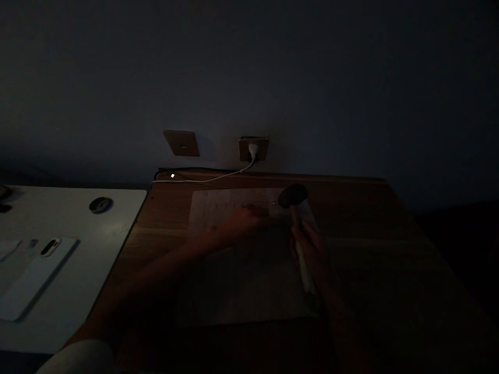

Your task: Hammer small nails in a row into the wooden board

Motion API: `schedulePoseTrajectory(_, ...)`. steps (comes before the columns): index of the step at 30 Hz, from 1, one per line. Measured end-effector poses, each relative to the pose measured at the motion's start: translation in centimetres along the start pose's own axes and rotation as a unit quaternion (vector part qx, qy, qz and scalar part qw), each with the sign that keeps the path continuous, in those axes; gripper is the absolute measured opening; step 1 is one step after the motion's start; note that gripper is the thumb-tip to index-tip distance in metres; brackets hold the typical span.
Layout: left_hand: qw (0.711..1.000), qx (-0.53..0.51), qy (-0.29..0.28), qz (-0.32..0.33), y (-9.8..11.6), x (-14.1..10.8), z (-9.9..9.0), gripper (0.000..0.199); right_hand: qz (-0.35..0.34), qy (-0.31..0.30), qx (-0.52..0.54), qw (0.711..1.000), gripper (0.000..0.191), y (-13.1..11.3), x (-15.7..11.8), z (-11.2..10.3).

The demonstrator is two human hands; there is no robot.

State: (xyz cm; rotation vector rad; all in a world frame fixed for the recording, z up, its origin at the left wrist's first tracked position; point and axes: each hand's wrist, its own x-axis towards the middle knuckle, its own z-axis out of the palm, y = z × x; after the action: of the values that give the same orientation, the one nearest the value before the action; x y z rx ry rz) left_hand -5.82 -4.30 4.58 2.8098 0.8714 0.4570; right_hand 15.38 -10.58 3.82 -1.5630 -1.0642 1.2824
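In dim light, my right hand [310,246] is wrapped round the pale wooden handle of a mallet [293,196]. Its dark, rounded head hangs over the upper right part of a thin flat board [241,280]. Just left of that head, a small shiny nail-like point [274,203] shows on the board, and several tiny dark specks run in a row along the far edge. My left hand [245,221] reaches across the board from the left, its fingers toward the mallet head. Blur and darkness hide whether those fingers hold anything.
The board lies on a wooden table [362,223] against the wall. A white cable [218,177] runs from a plugged socket [253,149], beside another wall plate [181,143]. On the left, a white table [78,218] bears a phone [39,275] and a round dark object [100,204].
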Motion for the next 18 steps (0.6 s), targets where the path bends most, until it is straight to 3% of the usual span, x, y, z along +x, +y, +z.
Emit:
schedulePoseTrajectory(3,0.98,-0.123,0.08,-0.137,-3.2,1.7,0.9,0.025,-0.001,-0.009,0.001,1.0,0.039,-0.2,-0.1,-0.1)
schedulePoseTrajectory(5,0.97,-0.146,0.089,-0.176,-4.4,2.3,1.8,0.025,-0.001,-0.008,0.0,1.0,0.038,-0.3,-0.2,-0.2)
schedulePoseTrajectory(10,0.967,-0.112,0.093,-0.208,-4.6,2.0,3.4,0.021,0.002,-0.013,0.009,1.0,0.037,-0.2,-0.1,-0.3)
schedulePoseTrajectory(18,0.96,-0.155,0.106,-0.207,-5.3,2.1,3.7,0.015,-0.002,-0.026,-0.016,1.0,0.038,-0.3,-0.2,0.4)
